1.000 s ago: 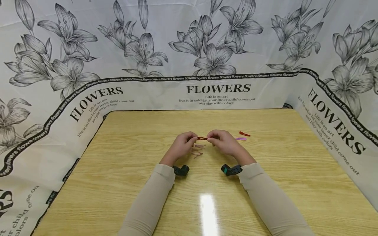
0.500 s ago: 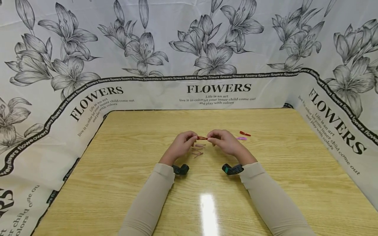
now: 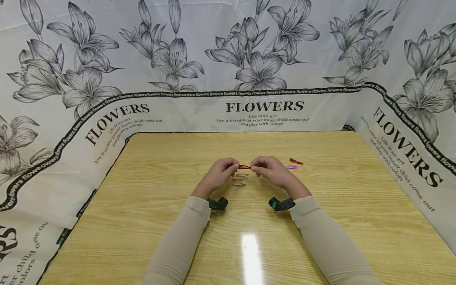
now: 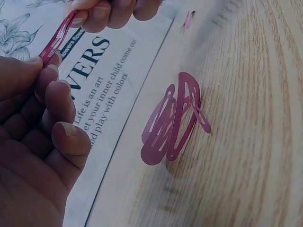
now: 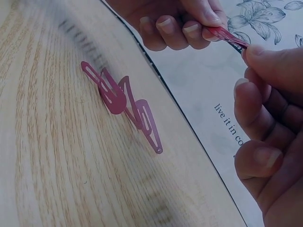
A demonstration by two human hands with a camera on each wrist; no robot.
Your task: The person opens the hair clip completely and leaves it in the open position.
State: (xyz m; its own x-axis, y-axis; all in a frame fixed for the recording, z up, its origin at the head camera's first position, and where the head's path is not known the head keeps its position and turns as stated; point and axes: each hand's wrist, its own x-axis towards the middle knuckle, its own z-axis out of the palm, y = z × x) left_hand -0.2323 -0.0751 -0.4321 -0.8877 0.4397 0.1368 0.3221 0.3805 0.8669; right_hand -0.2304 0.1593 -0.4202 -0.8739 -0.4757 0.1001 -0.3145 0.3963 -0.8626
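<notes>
A red snap hair clip (image 3: 244, 166) is stretched between my two hands, raised over the table. My left hand (image 3: 223, 173) pinches one end of it between thumb and index finger. At the other end, my right hand (image 3: 272, 172) pinches with thumb and fingertips. The left wrist view shows the slotted frame of the held clip (image 4: 57, 39) between the fingertips. Below the hands lies a small group of pinkish snap clips (image 4: 175, 120), overlapping one another on the wood, some of them bent open. The right wrist view shows the same clips (image 5: 113, 97) from the other side.
To the right of my right hand lie a red clip (image 3: 296, 161) and a purple clip (image 3: 292, 167) on the wooden table (image 3: 171, 237). A white flower-printed cloth (image 3: 263, 113) stands as a screen around the back and sides.
Both hands stay nearly still with the red hair clip pinched between them. The right hand shifts very slightly to the right; the clips on the table keep their places.
</notes>
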